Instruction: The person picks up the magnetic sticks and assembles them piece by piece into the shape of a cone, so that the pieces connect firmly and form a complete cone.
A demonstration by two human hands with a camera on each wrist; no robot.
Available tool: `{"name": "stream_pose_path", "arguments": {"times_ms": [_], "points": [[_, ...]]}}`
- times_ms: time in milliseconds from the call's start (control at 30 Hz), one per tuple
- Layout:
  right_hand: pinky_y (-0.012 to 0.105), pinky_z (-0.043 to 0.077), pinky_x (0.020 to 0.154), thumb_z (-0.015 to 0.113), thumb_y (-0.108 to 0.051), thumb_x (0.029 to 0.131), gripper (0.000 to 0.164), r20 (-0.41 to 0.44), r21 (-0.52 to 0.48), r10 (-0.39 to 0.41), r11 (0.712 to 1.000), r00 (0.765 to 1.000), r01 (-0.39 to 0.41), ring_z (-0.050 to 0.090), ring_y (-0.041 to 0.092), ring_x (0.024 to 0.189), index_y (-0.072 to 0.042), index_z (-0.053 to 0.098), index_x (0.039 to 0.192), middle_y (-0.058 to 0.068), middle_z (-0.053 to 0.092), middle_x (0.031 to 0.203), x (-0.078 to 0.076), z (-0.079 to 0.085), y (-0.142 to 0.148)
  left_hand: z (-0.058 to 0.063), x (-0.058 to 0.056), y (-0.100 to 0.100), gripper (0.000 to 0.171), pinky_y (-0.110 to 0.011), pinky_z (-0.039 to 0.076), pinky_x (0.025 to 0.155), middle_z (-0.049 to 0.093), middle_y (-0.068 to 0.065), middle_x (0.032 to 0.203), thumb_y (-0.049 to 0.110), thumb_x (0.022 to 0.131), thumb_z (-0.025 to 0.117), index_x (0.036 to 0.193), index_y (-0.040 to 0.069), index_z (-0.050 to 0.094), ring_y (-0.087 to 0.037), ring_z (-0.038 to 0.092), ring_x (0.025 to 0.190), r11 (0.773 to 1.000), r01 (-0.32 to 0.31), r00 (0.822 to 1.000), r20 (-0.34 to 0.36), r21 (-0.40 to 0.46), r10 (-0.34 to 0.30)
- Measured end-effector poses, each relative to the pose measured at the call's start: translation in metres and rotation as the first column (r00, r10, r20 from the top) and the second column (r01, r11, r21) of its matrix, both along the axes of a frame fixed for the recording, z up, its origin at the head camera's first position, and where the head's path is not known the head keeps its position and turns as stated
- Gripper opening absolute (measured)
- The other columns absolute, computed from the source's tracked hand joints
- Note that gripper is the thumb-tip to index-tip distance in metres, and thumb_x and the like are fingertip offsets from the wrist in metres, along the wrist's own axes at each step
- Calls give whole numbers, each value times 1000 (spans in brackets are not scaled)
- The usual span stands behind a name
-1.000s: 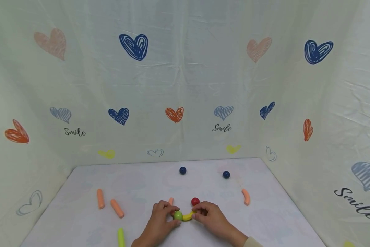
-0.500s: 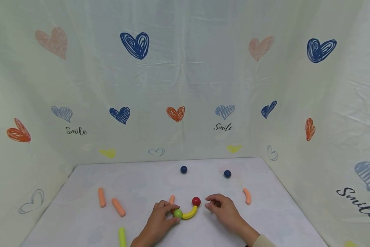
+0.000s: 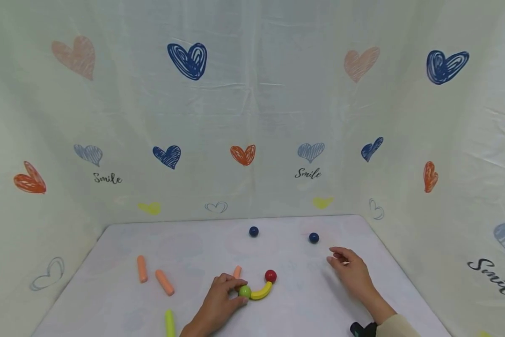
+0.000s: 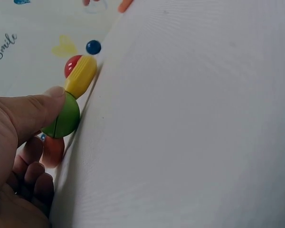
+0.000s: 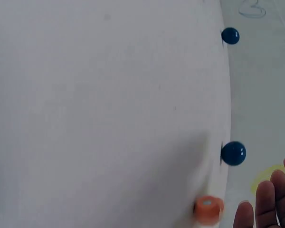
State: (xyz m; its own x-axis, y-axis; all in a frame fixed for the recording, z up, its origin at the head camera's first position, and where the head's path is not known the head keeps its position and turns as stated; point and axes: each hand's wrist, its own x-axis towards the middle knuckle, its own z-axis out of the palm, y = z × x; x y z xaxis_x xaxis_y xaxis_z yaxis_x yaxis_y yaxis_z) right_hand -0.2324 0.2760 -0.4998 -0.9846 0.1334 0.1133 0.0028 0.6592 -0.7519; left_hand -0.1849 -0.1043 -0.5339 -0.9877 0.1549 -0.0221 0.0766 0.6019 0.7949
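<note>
My left hand pinches a green ball between thumb and index finger. A yellow curved rod touches that ball at one end and a red ball at the other. Beyond the left fingers an orange stick is partly hidden; in the left wrist view an orange piece shows below the green ball. My right hand hovers with loosely bent fingers and nothing in them. Nearest to it are a dark blue ball and, in the right wrist view, an orange curved rod, hidden from the head view.
Two orange sticks, one farther and one nearer, lie on the left of the white table. A lime-green stick is at the front edge. Another dark blue ball sits at the back. Heart-printed curtains enclose the table.
My right hand has let go of the yellow curved rod and moved right, now covering the orange curved rod in the head view. The left hand keeps its pinch on the green ball.
</note>
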Motion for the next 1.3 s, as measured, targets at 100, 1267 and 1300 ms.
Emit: {"name": "stream_pose_path", "arguments": {"times_ms": [100,1267,1300], "points": [[31,50,87,70,-30,103,46,39,34,-16,999,999,14,60,26,111,-5,63,141,16,64,128,-1,-1,18,1,0,-1,34,-27,47,86,55,4,107,22,85,88,118,21,79,-18,46,103,1000,14,1000,-1,20,-14],[26,49,72,84,-15,86,63,187,17,99,994,977,-104,59,16,91,-1,59,142,7,69,117,4,-19,16,1,-1,-1,38,-27,47,83,50,-1,112,16,98,73,135,16,71,-18,46,101,1000,11,1000,-7,-9,-11],[26,49,71,84,-14,86,63,189,10,114,993,975,-118,58,16,90,-1,58,142,7,69,115,4,-18,17,0,0,-1,38,-26,46,82,50,-1,112,16,98,73,136,16,71,-17,46,101,1000,7,1000,-15,-6,-7]]}}
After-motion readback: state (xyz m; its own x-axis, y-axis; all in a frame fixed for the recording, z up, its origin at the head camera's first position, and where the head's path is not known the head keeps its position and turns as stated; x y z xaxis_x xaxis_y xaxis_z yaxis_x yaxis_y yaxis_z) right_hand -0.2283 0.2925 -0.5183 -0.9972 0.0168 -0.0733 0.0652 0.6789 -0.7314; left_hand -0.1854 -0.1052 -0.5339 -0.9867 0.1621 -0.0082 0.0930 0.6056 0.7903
